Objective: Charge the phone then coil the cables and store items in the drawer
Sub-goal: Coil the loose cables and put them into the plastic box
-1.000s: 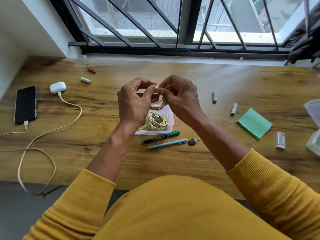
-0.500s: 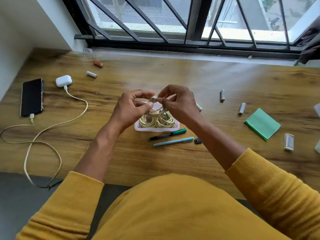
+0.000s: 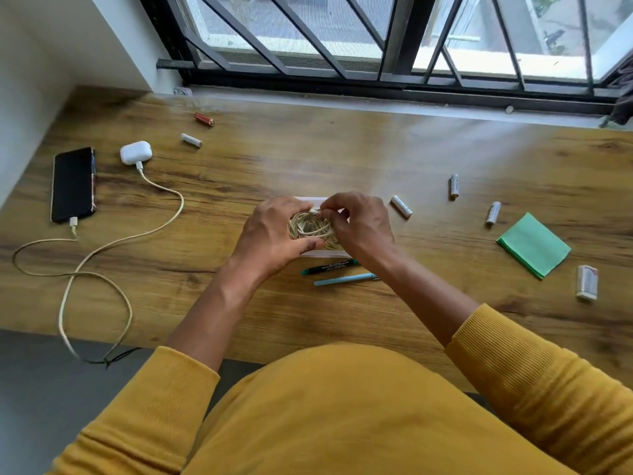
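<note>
**Springy coil going into the tray**

Nearest on the bench (image 3: 308, 159) lie a green marker (image 3: 329, 268) and a light blue pen (image 3: 346, 279), both running left to right. Just beyond, both hands meet over the small white tray (image 3: 310, 201). The left hand (image 3: 270, 234) curls round the near-left side of the coiled cable (image 3: 310, 228); the right hand (image 3: 359, 228) pinches its plug end at the far rim of the loops. The coil lies flat in the tray, so it has no real long axis; the plug looks to point left, though it is too small to be sure. It is probably light, limp and springy, likely to unwind unless held across several loops, never by one strand. Farther left, the phone (image 3: 73, 184), long axis running away from the person, has its charging cable (image 3: 96, 269) plugged into the near end.
</note>
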The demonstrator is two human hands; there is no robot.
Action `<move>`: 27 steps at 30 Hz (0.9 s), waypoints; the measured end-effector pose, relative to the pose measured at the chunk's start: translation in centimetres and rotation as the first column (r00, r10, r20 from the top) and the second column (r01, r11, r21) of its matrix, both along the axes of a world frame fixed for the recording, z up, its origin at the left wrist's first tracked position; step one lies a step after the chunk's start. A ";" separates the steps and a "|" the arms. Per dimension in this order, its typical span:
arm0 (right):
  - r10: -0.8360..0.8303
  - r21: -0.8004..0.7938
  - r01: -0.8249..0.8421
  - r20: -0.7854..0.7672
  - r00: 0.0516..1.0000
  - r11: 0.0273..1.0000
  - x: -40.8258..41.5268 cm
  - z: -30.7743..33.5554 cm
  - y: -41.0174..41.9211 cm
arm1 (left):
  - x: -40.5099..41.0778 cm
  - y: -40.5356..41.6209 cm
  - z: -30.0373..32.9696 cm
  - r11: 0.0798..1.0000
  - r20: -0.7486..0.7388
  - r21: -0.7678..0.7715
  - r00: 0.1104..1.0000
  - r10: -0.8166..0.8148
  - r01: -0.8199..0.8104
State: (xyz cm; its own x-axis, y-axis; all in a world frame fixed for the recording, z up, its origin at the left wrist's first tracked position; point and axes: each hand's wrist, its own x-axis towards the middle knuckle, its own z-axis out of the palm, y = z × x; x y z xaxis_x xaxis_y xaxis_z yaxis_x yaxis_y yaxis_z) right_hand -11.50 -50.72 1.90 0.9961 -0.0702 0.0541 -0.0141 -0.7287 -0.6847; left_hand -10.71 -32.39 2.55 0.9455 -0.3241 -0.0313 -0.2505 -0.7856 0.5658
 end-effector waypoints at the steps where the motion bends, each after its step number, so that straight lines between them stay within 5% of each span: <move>1: 0.029 -0.010 -0.029 -0.015 0.999 1.000 0.0 0.2 -0.2 | 0.0 0.1 -0.1 1.000 -0.002 0.018 1.000 0.004 -0.004; 6: 0.142 0.013 -0.142 -0.166 0.976 0.990 0.2 1.2 -1.4 | 0.2 0.1 0.0 0.999 0.000 0.033 1.000 -0.017 0.017; 13: 0.106 0.009 -0.105 -0.093 0.990 0.994 -0.9 0.1 -0.6 | 0.4 0.4 -0.7 0.995 -0.026 -0.001 0.995 -0.095 0.095; 22: 0.077 -0.137 -0.089 -0.095 0.993 0.986 -1.5 -1.1 0.5 | 0.0 -0.4 -1.0 0.988 0.075 0.144 0.995 -0.067 0.056; 27: 0.059 -0.076 -0.066 -0.092 0.994 0.995 -1.6 -0.8 0.4 | 0.2 -0.2 -1.0 0.991 0.048 0.125 0.997 -0.056 0.050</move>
